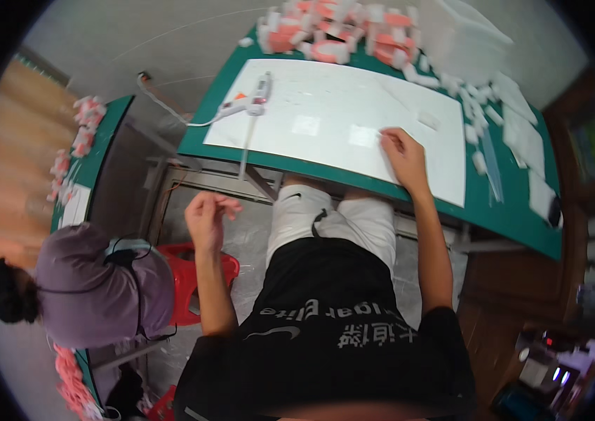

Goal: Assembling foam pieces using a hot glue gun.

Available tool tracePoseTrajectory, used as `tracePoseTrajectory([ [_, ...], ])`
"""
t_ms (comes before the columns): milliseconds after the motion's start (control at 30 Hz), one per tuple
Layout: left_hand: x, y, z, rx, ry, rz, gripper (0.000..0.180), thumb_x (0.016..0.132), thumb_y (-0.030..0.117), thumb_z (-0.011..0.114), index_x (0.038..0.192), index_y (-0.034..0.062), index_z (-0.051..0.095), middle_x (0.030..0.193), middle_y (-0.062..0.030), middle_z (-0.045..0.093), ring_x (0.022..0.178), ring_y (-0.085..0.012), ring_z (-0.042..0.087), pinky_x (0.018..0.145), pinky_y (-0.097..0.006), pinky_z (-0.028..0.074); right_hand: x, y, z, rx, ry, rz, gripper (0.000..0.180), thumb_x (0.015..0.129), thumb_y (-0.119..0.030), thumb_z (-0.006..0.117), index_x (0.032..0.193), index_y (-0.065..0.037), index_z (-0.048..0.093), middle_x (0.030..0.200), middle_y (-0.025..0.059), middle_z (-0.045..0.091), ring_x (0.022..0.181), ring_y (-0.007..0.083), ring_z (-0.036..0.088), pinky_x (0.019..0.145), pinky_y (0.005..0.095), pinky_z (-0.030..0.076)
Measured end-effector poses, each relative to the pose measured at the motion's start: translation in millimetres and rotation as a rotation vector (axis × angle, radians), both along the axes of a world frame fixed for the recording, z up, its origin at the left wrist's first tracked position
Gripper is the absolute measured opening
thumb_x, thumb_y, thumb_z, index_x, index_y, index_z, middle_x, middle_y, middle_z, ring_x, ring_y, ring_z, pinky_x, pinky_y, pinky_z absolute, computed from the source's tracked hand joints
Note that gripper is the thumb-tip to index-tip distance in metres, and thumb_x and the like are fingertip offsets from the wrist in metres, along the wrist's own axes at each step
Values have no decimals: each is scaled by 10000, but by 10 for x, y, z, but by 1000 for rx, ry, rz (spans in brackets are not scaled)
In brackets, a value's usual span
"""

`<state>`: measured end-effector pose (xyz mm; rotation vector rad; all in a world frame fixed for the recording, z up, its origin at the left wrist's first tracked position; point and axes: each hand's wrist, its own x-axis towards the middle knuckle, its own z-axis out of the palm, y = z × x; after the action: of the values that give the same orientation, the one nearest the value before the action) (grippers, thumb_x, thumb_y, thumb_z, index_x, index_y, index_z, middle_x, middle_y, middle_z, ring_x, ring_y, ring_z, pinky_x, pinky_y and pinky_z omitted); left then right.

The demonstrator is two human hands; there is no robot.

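My left hand is in the air short of the table's near edge. Its fingers are loosely bent and apart, with nothing seen in them. Over the white board, my right hand has its fingers curled together near the board's front edge. Whatever may be between those fingertips is too small and blurred to make out. A white hot glue gun lies at the board's left, and a long pale glue stick juts from it past the table edge. A small whitish piece rests on the board beyond my right hand.
Pink-and-white foam pieces are heaped at the back of the green table. A white bin, white foam blocks and sheets line its right side. At left, a person in purple sits at another table.
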<state>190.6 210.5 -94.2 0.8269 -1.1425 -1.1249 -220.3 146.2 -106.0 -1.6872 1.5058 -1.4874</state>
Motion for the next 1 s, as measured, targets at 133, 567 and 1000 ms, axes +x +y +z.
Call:
tracePoseTrajectory([
  [133,-148,-385,107,-29,-2,-102,263,1013,190,537,920,-39,629,841,-182,712,722,-237,704,591,-284,517,10,28,62,55,15,3,178,930,-127,620,1037,4,674,896,115,707,805,155,647,769,273,514],
  [567,-162,-214,-196,-10,162,-229,251,1010,211,558,937,-16,638,828,-156,710,709,-192,693,585,-267,510,6,65,39,75,71,-19,183,937,-128,618,1044,7,679,903,104,702,826,147,645,791,270,513],
  [1000,218,159,-406,20,45,-90,255,1038,243,494,1037,4,583,843,-127,692,702,-200,660,589,-272,480,43,-10,69,31,140,-16,220,915,-181,640,1047,-13,694,887,101,722,800,144,662,771,268,517],
])
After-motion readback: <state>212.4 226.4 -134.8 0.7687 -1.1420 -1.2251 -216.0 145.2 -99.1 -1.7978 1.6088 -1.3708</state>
